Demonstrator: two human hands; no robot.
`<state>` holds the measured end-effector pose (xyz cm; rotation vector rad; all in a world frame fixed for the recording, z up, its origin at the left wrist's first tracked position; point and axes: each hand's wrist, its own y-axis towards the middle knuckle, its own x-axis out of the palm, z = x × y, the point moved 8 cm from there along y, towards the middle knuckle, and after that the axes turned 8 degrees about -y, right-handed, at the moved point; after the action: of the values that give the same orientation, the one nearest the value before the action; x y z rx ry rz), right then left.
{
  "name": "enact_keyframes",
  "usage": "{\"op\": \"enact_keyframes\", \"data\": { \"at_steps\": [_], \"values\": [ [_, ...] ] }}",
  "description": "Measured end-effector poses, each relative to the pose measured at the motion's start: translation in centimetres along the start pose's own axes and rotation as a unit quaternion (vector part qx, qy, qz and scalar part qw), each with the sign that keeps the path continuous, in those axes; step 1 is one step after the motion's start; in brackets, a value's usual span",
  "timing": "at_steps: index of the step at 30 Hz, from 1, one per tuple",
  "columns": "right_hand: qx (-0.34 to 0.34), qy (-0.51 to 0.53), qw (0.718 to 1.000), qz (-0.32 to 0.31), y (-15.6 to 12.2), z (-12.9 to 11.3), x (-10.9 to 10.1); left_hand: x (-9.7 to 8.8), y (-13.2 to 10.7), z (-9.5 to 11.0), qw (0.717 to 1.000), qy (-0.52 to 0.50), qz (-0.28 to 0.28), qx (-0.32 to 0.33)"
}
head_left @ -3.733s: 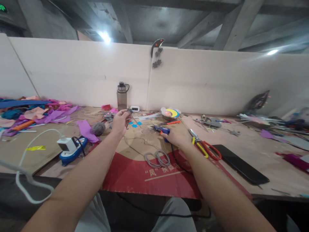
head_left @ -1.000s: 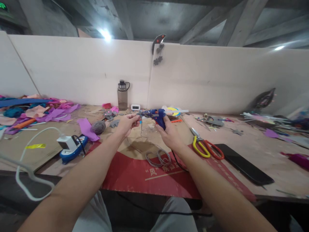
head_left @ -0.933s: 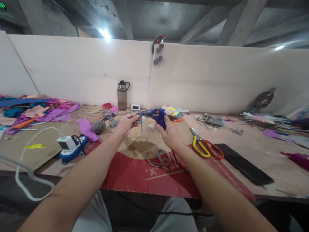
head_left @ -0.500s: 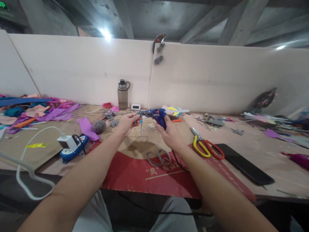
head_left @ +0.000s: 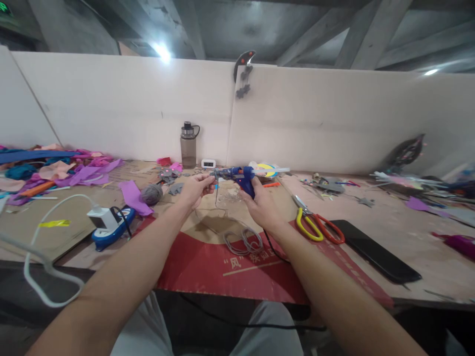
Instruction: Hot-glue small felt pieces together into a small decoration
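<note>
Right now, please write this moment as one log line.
left hand: pinches small grey piece | right hand: grips blue glue gun | scissors: untouched

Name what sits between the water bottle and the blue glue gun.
Head view: a small white device with a display stands between the water bottle and the glue gun in the right hand.

my right hand (head_left: 261, 205) grips the blue glue gun (head_left: 241, 175), nozzle aimed at nine o'clock, meeting the small grey piece (head_left: 214, 174) pinched in my left hand (head_left: 195, 190). scissors (head_left: 315, 227) lie at three o'clock, a wire coil (head_left: 243, 241) at six.
</note>
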<state>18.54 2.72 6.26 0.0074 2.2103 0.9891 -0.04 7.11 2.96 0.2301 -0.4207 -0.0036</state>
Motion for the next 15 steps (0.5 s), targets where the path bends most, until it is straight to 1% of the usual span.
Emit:
{"op": "enact_keyframes", "data": {
  "at_steps": [4, 10, 13, 15],
  "values": [
    [-0.003, -0.003, 1.0, 0.007, 0.0, 0.1, -0.1, 0.0, 0.0, 0.0, 1.0, 0.005, -0.002, -0.001],
    [0.002, 0.008, 1.0, -0.008, 0.0, 0.0, 0.2, -0.3, 0.1, 0.0, 1.0, -0.01, 0.008, 0.006],
    [0.03, 0.04, 0.999, 0.01, 0.0, 0.6, 0.1, -0.4, 0.1, -0.2, 1.0, -0.01, 0.011, 0.0],
    [0.067, 0.059, 0.995, 0.035, 0.0, 1.6, -0.1, -0.7, 0.1, -0.2, 1.0, -0.013, 0.025, -0.005]
  ]
}}
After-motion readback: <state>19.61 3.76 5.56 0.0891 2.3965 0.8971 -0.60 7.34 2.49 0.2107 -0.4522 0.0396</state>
